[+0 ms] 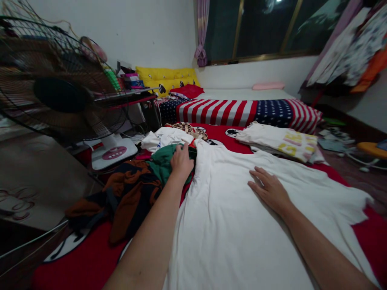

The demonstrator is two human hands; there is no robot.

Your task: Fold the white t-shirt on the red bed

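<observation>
A white T-shirt (229, 209) lies spread across the red bedding, its neck end away from me. My right hand (270, 189) rests on its upper part, palm down with fingers apart. Just left of the shirt's edge, my left hand (182, 163) is over a green garment (161, 163), its fingers stretched forward and nothing visible in them. Its palm side is hidden. A brown and navy garment (133, 189) lies crumpled left of the green one, and another white garment (166, 138) sits behind it.
Folded clothes (278, 141) are stacked at the far right of the red bedding (81, 257). A standing fan (60, 92) is close on the left. Beyond is another bed with a stars-and-stripes cover (217, 112). Clothes (347, 52) hang at the right.
</observation>
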